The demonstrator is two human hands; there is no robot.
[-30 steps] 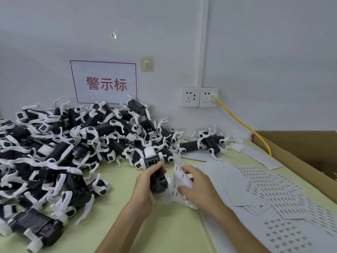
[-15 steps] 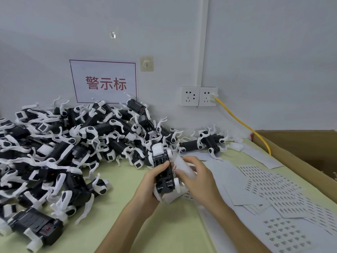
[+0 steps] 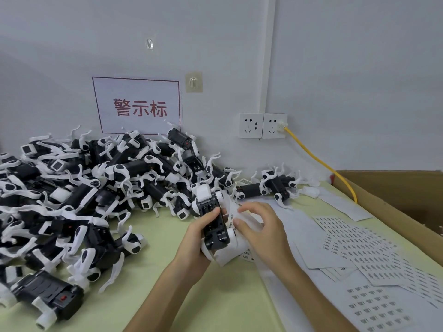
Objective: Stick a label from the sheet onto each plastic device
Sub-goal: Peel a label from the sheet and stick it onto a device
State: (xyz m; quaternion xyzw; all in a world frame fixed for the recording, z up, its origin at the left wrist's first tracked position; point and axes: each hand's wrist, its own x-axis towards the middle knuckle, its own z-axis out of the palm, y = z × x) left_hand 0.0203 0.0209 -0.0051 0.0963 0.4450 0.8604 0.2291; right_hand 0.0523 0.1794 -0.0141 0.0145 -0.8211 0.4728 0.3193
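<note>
My left hand (image 3: 195, 238) grips a black and white plastic device (image 3: 212, 216), held upright just above the green table (image 3: 148, 228). A curled label sheet (image 3: 231, 251) sits against the device's right side and under it. My right hand (image 3: 261, 228) lies over this sheet, and its fingers pinch the sheet's upper edge next to the device. More label sheets (image 3: 357, 248) lie spread on the table to the right.
A large heap of black and white devices (image 3: 79, 188) fills the left and back of the table. One device (image 3: 275, 184) lies apart near the wall. A cardboard box (image 3: 393, 195) stands at the right, and a yellow cable (image 3: 321, 164) runs from the wall socket (image 3: 262, 125).
My left hand has turned the device upright and lifted it a little. My right hand has moved up along the sheet toward the device's side.
</note>
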